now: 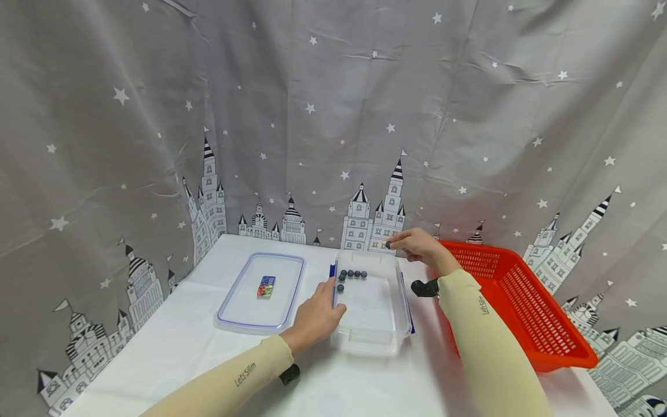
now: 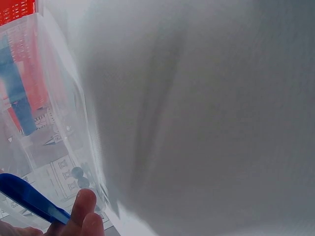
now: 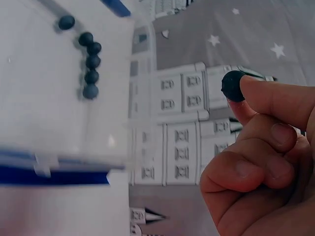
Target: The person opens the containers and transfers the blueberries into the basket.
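A blueberry (image 3: 233,86) is pinched between the thumb and index finger of my right hand (image 1: 419,246), above the far right corner of a clear plastic container (image 1: 377,339). The other fingers of that hand are curled in. Several blueberries (image 1: 350,273) lie inside the container, most in a short line near its far left corner. My left hand (image 1: 318,313) grips the container's left wall, with the thumb over the rim. In the left wrist view its fingertips (image 2: 84,201) are beside a blue latch (image 2: 29,196).
Left of the container, a clear lid (image 1: 242,310) with a blue seal and a small printed label lies flat on the white table (image 1: 182,324). A red plastic basket (image 1: 521,313) stands at the right. Behind the table hangs a grey curtain (image 1: 323,75) with stars and castles.
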`<state>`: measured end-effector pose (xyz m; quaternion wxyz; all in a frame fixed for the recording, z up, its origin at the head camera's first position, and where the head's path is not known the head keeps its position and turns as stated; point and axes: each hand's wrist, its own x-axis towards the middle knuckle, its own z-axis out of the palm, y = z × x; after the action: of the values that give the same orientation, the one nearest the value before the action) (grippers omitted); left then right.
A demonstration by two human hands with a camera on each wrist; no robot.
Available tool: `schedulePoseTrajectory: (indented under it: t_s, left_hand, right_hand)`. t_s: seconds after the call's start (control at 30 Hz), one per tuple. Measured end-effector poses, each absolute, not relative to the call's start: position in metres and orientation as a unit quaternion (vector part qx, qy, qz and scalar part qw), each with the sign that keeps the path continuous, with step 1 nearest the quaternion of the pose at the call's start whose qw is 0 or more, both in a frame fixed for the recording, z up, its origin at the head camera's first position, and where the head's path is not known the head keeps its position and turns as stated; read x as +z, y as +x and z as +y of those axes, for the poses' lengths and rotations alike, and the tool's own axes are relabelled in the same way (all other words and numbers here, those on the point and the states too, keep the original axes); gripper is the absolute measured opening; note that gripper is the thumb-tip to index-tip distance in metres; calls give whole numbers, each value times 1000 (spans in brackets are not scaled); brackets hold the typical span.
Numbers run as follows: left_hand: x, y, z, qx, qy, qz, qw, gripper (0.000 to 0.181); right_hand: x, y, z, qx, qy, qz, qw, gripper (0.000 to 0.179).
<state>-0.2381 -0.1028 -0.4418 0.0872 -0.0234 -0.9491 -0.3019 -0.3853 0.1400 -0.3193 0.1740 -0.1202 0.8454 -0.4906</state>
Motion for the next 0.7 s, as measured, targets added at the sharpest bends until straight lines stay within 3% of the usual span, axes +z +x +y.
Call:
schedulePoseTrajectory:
  t_s: [0.7]
  left_hand:
    - [-442,-239,-102,-302,-20,-949,86,74]
  right_hand:
    - [-318,-384,259,-433,-83,886,145,45]
